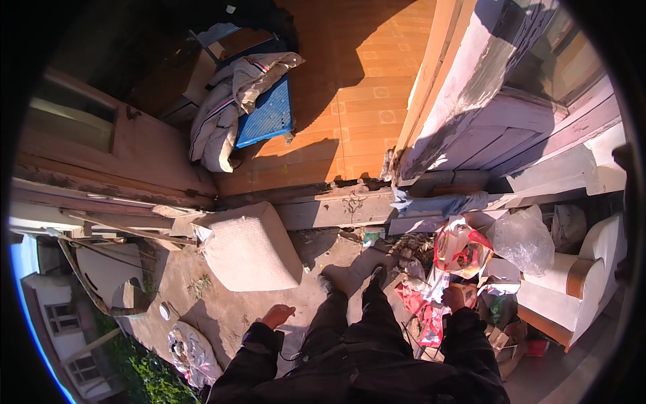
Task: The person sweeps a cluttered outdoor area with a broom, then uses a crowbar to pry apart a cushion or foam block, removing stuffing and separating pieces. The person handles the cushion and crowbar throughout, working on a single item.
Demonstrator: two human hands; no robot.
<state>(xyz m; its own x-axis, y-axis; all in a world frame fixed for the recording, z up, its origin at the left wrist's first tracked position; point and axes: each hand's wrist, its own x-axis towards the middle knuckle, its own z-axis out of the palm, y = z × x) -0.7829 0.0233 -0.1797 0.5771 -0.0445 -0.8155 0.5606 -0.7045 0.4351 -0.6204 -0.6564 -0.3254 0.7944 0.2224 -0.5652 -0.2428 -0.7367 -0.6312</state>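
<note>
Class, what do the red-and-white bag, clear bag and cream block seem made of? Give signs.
Red-and-white bag: probably thin, shiny plastic; crumpled highlights.
Clear bag: glossy plastic film; translucent, creased.
Cream block: perhaps matt woven fabric; textured surface, interior hidden.

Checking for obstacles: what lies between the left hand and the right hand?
In the head view, going from the left hand to the right hand: ground, the person's dark-trousered legs, then red-and-white packaging.
</note>
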